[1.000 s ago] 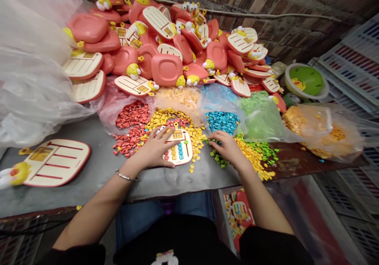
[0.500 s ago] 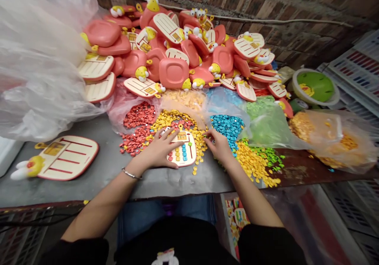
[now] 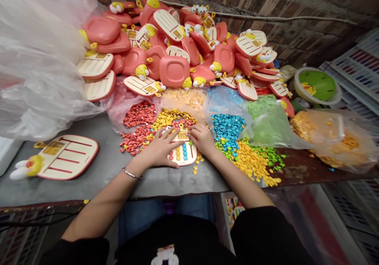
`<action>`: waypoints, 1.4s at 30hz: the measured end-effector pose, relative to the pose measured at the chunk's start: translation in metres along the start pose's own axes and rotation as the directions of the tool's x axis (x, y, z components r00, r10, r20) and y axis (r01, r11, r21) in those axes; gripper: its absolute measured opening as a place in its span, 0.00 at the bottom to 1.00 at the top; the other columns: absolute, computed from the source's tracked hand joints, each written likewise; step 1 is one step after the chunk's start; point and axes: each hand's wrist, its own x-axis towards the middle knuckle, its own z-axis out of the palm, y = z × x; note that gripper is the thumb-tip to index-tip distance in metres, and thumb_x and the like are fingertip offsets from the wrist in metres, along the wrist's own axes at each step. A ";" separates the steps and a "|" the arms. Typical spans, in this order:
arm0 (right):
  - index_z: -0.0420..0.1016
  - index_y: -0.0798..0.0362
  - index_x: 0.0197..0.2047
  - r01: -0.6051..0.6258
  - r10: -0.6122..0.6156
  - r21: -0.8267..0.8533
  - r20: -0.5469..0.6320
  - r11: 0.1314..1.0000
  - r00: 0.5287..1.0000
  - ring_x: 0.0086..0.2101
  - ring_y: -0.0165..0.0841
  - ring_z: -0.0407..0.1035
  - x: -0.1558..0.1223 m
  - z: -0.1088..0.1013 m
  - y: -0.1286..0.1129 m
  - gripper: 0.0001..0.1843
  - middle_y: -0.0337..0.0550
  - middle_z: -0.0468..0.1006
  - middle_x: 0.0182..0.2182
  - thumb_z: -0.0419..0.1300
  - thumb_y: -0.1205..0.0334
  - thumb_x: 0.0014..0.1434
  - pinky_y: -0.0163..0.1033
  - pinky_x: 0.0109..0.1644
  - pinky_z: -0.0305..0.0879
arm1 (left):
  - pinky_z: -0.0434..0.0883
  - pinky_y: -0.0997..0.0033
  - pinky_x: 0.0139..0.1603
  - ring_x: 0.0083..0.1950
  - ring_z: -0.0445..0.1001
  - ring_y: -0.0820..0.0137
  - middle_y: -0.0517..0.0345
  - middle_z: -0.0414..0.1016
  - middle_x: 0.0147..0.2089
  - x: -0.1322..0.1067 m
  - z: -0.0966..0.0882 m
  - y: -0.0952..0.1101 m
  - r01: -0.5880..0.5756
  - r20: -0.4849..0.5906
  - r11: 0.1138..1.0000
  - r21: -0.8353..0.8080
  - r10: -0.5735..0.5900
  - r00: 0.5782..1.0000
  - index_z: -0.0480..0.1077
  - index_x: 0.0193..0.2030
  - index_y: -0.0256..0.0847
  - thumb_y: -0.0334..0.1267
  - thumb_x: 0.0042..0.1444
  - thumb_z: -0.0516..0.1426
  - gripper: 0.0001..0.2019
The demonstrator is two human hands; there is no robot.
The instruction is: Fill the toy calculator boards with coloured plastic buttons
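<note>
- Just now: right hand [image 3: 202,138] drawn in from the blue pieces onto the top edge of the cream toy board [image 3: 194,156], fingers curled, grip loosely closed, any pinched piece hidden.
- Left hand [image 3: 160,148] flat across the board's left side, grip spread, metal bracelet [image 3: 131,174] on the wrist.
- Board on the grey tabletop [image 3: 97,178], between both hands, smooth plastic, with short rows of small blue, yellow and red pieces.
- Around it, matte little red pieces [image 3: 136,140] and yellow pieces [image 3: 251,162], loose and heaped.
- Just beyond, glossy blue pieces [image 3: 227,126] on crinkled clear plastic bags.
- Farther left, a single board [image 3: 66,156] lying flat, with a yellow chick end.
- Farthest, a tumbled heap of coral-red boards [image 3: 174,71] against a rough brick wall [image 3: 266,4].
</note>
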 end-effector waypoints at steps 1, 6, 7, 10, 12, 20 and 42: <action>0.76 0.51 0.34 0.010 -0.010 -0.015 0.009 1.000 1.000 0.46 0.41 0.69 -0.002 -0.001 0.000 0.08 0.50 0.78 0.42 0.57 0.64 0.63 0.50 0.53 0.65 | 0.39 0.41 0.69 0.74 0.41 0.46 0.45 0.42 0.75 0.000 0.000 0.000 -0.001 0.001 1.000 0.000 0.001 1.000 0.60 0.67 0.51 0.65 0.45 0.62 0.44; 0.77 0.51 0.36 0.016 -0.015 -0.013 0.054 1.000 0.998 0.46 0.40 0.68 -0.005 -0.010 -0.005 0.08 0.49 0.79 0.43 0.56 0.67 0.63 0.49 0.53 0.65 | 0.40 0.41 0.68 0.74 0.42 0.46 0.46 0.42 0.75 0.000 0.000 -0.001 -0.008 0.007 1.000 0.008 0.008 1.000 0.61 0.67 0.51 0.67 0.45 0.61 0.44; 0.77 0.52 0.36 0.016 -0.017 0.017 0.076 1.000 0.997 0.46 0.40 0.68 -0.005 -0.014 -0.006 0.08 0.48 0.79 0.42 0.57 0.68 0.62 0.49 0.53 0.65 | 0.40 0.41 0.68 0.74 0.42 0.46 0.46 0.42 0.75 0.000 0.000 -0.001 -0.007 0.007 1.000 0.010 0.007 1.000 0.60 0.67 0.51 0.67 0.45 0.61 0.44; 0.77 0.52 0.36 0.023 -0.059 0.184 0.193 0.983 0.979 0.42 0.37 0.71 -0.010 -0.038 -0.006 0.07 0.45 0.80 0.38 0.57 0.67 0.62 0.45 0.51 0.66 | 0.40 0.42 0.68 0.74 0.42 0.45 0.46 0.42 0.75 0.000 -0.001 -0.001 -0.003 0.010 1.000 0.010 0.002 1.000 0.60 0.67 0.51 0.67 0.45 0.61 0.44; 0.77 0.51 0.38 -0.015 -0.029 0.220 0.197 0.975 0.980 0.42 0.36 0.72 -0.018 -0.058 -0.001 0.07 0.44 0.80 0.38 0.56 0.66 0.63 0.44 0.50 0.66 | 0.40 0.41 0.68 0.74 0.41 0.44 0.46 0.43 0.75 0.000 -0.001 -0.001 -0.001 0.012 1.000 0.001 0.001 1.000 0.60 0.67 0.51 0.67 0.46 0.60 0.44; 0.77 0.53 0.42 -0.115 0.169 -0.249 0.210 0.962 0.963 0.44 0.43 0.69 -0.055 -0.055 0.023 0.07 0.52 0.77 0.44 0.60 0.67 0.60 0.46 0.48 0.65 | 0.38 0.40 0.69 0.74 0.40 0.44 0.47 0.43 0.75 0.000 -0.002 0.000 0.000 0.008 1.000 -0.017 0.000 1.000 0.60 0.67 0.52 0.68 0.46 0.60 0.44; 0.73 0.55 0.29 -0.208 0.148 0.206 0.271 0.956 0.951 0.34 0.34 0.68 0.028 -0.018 0.006 0.04 0.40 0.75 0.30 0.64 0.68 0.53 0.36 0.39 0.62 | 0.38 0.42 0.70 0.74 0.40 0.46 0.47 0.42 0.75 0.000 -0.001 -0.001 0.000 0.004 1.000 -0.003 0.000 1.000 0.61 0.67 0.51 0.66 0.44 0.62 0.44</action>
